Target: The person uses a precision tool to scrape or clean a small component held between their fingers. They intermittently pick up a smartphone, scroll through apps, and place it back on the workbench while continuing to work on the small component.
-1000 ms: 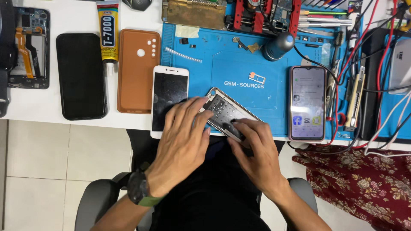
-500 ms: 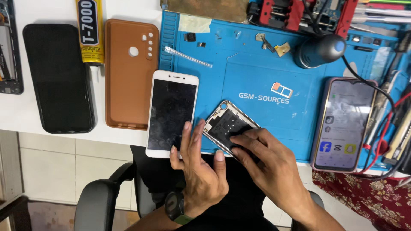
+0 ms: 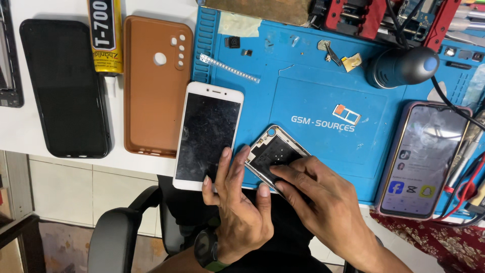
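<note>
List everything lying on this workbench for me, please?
opened phone: 1, black inside with silver frame, on the mat's near edge, under both hands
white phone: 1, dark screen, left of the opened one
brown case: 1, further left
black phone: 1, far left
glue tube: 1, yellow and black, top left
lit phone: 1, right side
blue mat: 1, under the work
left hand: touching both phones
right hand: on the opened phone
</note>
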